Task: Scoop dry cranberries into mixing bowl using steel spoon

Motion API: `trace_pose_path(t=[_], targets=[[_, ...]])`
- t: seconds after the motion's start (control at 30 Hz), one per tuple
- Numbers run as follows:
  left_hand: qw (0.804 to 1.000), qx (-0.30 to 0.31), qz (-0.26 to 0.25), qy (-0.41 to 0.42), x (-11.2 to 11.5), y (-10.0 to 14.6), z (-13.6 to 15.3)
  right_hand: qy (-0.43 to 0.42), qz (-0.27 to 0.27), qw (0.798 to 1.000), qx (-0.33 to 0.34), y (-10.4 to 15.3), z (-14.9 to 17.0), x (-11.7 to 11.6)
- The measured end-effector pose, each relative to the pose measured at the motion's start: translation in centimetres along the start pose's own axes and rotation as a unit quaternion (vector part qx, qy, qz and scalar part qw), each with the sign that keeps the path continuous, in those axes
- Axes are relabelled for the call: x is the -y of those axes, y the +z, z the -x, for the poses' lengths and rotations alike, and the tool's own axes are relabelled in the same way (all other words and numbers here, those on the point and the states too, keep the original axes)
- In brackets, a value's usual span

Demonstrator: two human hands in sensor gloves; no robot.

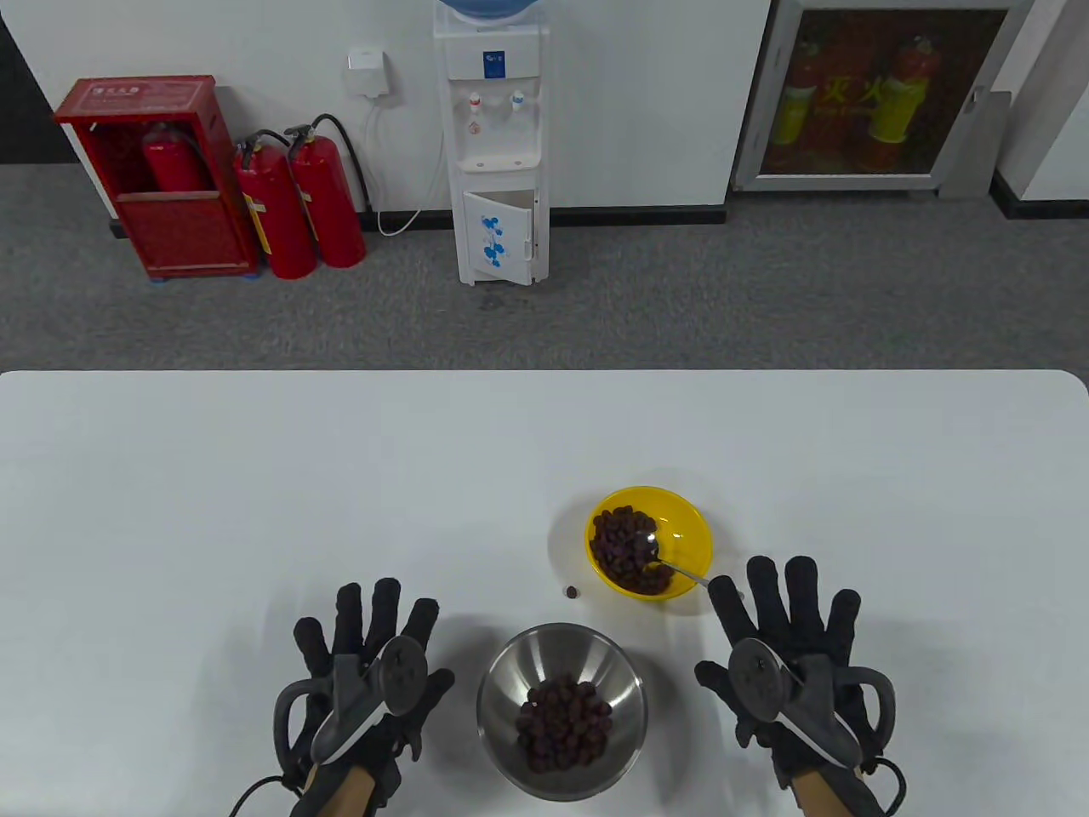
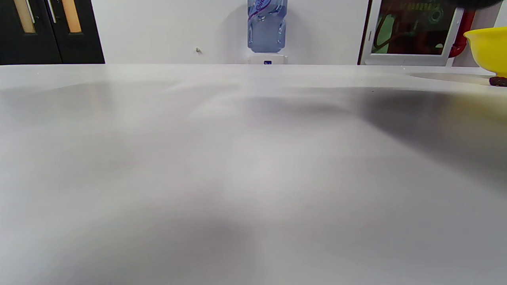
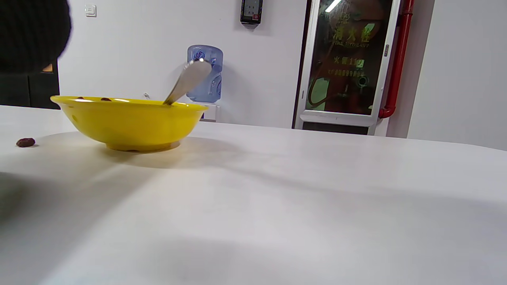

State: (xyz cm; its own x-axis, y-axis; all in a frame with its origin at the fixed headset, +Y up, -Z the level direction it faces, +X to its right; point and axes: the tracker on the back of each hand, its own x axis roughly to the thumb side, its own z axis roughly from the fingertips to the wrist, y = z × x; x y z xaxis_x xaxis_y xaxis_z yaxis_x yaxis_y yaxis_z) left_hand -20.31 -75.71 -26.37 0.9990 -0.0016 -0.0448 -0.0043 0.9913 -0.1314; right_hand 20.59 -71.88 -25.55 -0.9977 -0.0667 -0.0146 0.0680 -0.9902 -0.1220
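A yellow bowl (image 1: pixel 691 521) holds dry cranberries (image 1: pixel 625 549) and a steel spoon (image 1: pixel 672 564) that leans on its near right rim. A steel mixing bowl (image 1: pixel 510 672) with a heap of cranberries (image 1: pixel 563 723) stands nearer to me. My left hand (image 1: pixel 370 651) lies flat and open on the table, left of the mixing bowl, holding nothing. My right hand (image 1: pixel 787 630) lies flat and open right of the mixing bowl, its fingertips close to the spoon handle's end. The right wrist view shows the yellow bowl (image 3: pixel 128 122) and spoon handle (image 3: pixel 188 81).
One loose cranberry (image 1: pixel 573 591) lies on the white table (image 1: pixel 255 494) between the two bowls; it also shows in the right wrist view (image 3: pixel 25 142). The left wrist view shows the yellow bowl's edge (image 2: pixel 489 45). A water dispenser and fire extinguishers stand beyond the table.
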Motion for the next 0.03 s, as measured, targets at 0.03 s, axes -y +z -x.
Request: trace_pose_path(t=[0.03], targets=[[1.0,0.0,0.001,0.001,0.01,0.01,-0.01,0.001,-0.001,1.0,0.001,0.01,-0.02,0.02]])
